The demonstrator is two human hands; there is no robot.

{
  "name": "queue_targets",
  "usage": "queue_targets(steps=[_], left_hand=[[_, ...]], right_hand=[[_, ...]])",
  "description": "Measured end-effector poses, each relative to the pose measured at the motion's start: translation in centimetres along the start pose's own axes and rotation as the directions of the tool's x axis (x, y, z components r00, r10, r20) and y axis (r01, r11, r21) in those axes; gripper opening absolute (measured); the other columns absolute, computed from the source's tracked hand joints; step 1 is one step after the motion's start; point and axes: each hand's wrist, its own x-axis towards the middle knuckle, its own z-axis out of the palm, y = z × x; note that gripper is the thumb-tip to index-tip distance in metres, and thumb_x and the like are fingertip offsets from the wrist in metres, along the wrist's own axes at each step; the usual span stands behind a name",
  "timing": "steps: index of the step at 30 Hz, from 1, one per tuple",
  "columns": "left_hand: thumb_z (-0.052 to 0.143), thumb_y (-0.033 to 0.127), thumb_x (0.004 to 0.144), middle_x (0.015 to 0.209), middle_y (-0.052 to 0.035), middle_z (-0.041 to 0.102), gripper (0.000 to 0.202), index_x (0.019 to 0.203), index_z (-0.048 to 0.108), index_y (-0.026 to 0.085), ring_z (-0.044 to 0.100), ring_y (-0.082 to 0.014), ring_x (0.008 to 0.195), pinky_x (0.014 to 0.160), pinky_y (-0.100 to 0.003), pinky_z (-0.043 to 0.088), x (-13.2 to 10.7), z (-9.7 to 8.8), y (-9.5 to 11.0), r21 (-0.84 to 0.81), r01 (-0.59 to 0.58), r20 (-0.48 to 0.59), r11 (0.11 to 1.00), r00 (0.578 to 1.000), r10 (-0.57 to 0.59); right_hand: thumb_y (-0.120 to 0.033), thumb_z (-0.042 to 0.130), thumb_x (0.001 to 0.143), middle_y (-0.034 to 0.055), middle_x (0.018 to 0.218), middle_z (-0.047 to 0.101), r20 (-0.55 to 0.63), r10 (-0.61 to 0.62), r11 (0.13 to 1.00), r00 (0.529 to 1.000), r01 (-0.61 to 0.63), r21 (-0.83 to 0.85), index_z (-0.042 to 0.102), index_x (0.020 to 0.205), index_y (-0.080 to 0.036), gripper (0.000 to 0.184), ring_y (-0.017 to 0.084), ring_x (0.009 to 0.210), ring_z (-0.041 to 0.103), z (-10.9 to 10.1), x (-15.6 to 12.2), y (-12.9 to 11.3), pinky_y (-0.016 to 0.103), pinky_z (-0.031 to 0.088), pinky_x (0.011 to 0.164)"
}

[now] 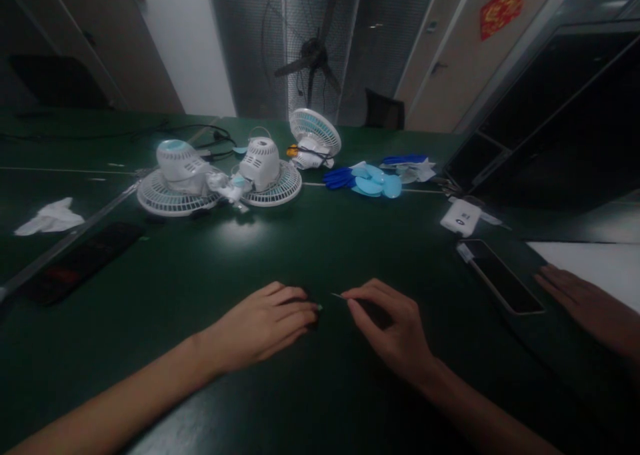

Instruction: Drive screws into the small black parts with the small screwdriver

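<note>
My right hand [393,325] is closed in a pinch, thumb against forefinger. From its fingertips a thin, pale, needle-like piece [337,295] sticks out to the left. Facing it across a small gap, my left hand [275,322] lies low over the green table [240,262], fingers curled together. A tiny light-coloured bit [320,307] shows at the left fingertips, too small to name, and the undersides of those fingers are hidden. The two hands are apart and do not touch each other.
White desk fans [180,182] stand at the back with a third fan [315,138]. Blue gloves and light-blue discs [373,180] lie right of them. A white box [461,217], a phone [505,278] and another person's hand [575,298] are rightward; a dark phone-like slab [85,262] is left.
</note>
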Motion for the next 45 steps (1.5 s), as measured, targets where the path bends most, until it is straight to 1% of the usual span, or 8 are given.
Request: queue_targets(steps=[4,8,12,20,25,30,41,45], left_hand=[[0.049,0.026,0.109,0.135,-0.0105,0.071,0.034,0.14,0.064,0.026,0.062,-0.0281,0.127,0.101,-0.043,0.049,-2.4,-2.1,-5.1,0.156,0.196,-0.096,0.968,0.979,-0.182],[0.051,0.039,0.106,0.132,-0.0146,0.069,0.038,0.134,0.07,0.022,0.065,-0.0315,0.119,0.101,-0.045,0.051,-6.4,-5.0,-10.5,0.234,0.457,-0.216,0.858,0.885,-0.412],[0.049,0.048,0.105,0.13,-0.0169,0.067,0.048,0.134,0.069,0.016,0.063,-0.0317,0.117,0.103,-0.045,0.049,-9.3,-6.9,-13.2,0.329,0.588,-0.274,0.739,0.809,-0.521],[0.041,0.044,0.105,0.125,-0.0164,0.071,0.047,0.126,0.073,0.016,0.064,-0.0325,0.113,0.097,-0.045,0.051,-11.3,-7.2,-15.2,0.323,0.746,-0.434,0.582,0.663,-0.61],[0.051,0.047,0.1,0.121,-0.0136,0.074,0.045,0.126,0.07,0.016,0.066,-0.0302,0.113,0.097,-0.041,0.053,-12.0,-7.3,-15.9,0.156,0.771,-0.499,0.617,0.601,-0.624],[0.057,0.055,0.095,0.117,-0.013,0.073,0.049,0.117,0.075,0.015,0.069,-0.0291,0.101,0.09,-0.039,0.054,-12.3,-7.3,-16.2,0.057,0.828,-0.501,0.558,0.507,-0.701],[0.054,0.045,0.098,0.118,-0.0102,0.073,0.036,0.113,0.074,0.018,0.071,-0.0289,0.101,0.083,-0.037,0.055,-11.7,-7.1,-15.3,0.191,0.826,-0.453,0.531,0.554,-0.699],[0.058,0.043,0.095,0.112,-0.0103,0.076,0.034,0.112,0.073,0.018,0.073,-0.027,0.094,0.083,-0.035,0.056,-11.5,-6.9,-15.4,0.064,0.835,-0.454,0.546,0.512,-0.729]], right_hand=[[-0.021,0.062,0.102,0.0037,0.092,0.071,0.022,0.019,0.999,1.0,-0.019,0.033,0.075,0.109,-0.023,0.015,0.016,0.072,0.065,-0.1,-0.1,0.0,0.027,0.05,0.058],[-0.019,0.062,0.102,0.0035,0.093,0.07,0.023,0.001,0.999,1.0,-0.002,0.053,0.074,0.111,-0.023,0.016,0.016,0.073,0.066,-0.1,-0.2,0.3,0.028,0.051,0.06],[-0.02,0.062,0.102,0.0038,0.094,0.07,0.04,0.003,0.998,0.999,-0.005,0.057,0.075,0.112,-0.023,0.016,0.016,0.074,0.066,0.0,-0.3,0.4,0.028,0.051,0.06],[-0.017,0.063,0.101,0.003,0.092,0.069,0.026,-0.029,0.998,0.999,0.027,0.062,0.074,0.111,-0.023,0.015,0.015,0.074,0.065,-0.1,-0.1,0.1,0.027,0.05,0.061],[-0.017,0.063,0.102,0.0024,0.092,0.069,0.042,-0.035,0.998,0.999,0.032,0.062,0.073,0.112,-0.023,0.016,0.014,0.072,0.064,-0.1,-0.2,0.4,0.026,0.05,0.06],[-0.018,0.063,0.102,0.0031,0.094,0.069,0.052,-0.02,0.997,0.998,0.016,0.072,0.074,0.113,-0.023,0.016,0.015,0.074,0.065,-0.1,-0.3,0.5,0.026,0.05,0.06],[-0.018,0.063,0.102,0.003,0.095,0.069,0.073,-0.008,0.997,0.997,0.002,0.076,0.074,0.112,-0.022,0.016,0.015,0.076,0.066,-0.2,-0.2,0.3,0.026,0.052,0.061],[-0.017,0.064,0.101,0.003,0.094,0.07,0.061,-0.012,0.999,0.998,0.009,0.046,0.075,0.111,-0.022,0.016,0.015,0.076,0.067,-0.1,-0.2,0.2,0.028,0.052,0.064]])
